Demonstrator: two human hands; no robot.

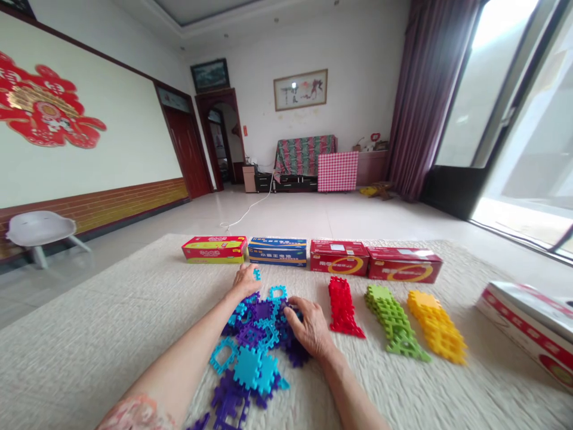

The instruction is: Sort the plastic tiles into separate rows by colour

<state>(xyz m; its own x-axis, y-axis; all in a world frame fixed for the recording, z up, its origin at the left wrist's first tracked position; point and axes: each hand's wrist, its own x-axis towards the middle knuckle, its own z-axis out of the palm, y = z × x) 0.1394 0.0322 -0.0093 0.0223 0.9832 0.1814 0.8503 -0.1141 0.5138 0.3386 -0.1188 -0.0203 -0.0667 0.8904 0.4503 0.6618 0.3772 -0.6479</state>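
Observation:
A loose heap of purple and light blue interlocking plastic tiles (250, 352) lies on the beige textured table cover (111, 322) in front of me. My left hand (245, 279) is at the heap's far edge, fingers closed on a small light blue tile (256, 274). My right hand (308, 327) rests palm down on the heap's right side, fingers curled onto purple tiles. To the right lie three sorted rows: red tiles (342, 307), green tiles (394, 322) and yellow tiles (437, 325).
Several cardboard boxes line the far edge: a red and yellow one (215, 249), a blue one (277, 251), and two red ones (339, 257) (404, 264). Another box (528, 325) lies at the right edge. A white stool (40, 230) stands on the floor at left.

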